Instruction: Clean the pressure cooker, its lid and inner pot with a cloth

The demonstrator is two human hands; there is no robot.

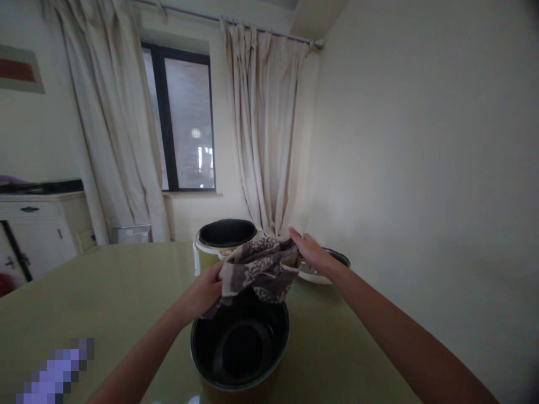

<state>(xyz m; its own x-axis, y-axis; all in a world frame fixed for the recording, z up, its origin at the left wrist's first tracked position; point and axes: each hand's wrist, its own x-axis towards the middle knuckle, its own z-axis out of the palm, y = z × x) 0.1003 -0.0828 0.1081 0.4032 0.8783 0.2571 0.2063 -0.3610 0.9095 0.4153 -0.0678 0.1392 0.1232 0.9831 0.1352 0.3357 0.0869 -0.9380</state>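
Observation:
A grey-brown cloth (265,269) with a pale leafy pattern is stretched between my two hands, bunched and folded. My left hand (206,294) is closed on its left end, and my right hand (309,252) pinches its upper right corner. Below the cloth stands a dark round inner pot (240,348), its mouth tilted toward me and its far rim hidden behind the fabric. Beyond the cloth is a white and green rice cooker body (202,253) with a dark opening, partly covered by the cloth and my left hand.
Behind my right forearm lies a round white lid (315,276) with a dark rim. Everything stands on a greenish glossy table (138,297). A pixelated purple patch covers the lower left. The wall is close on the right; curtains and a window are at the back.

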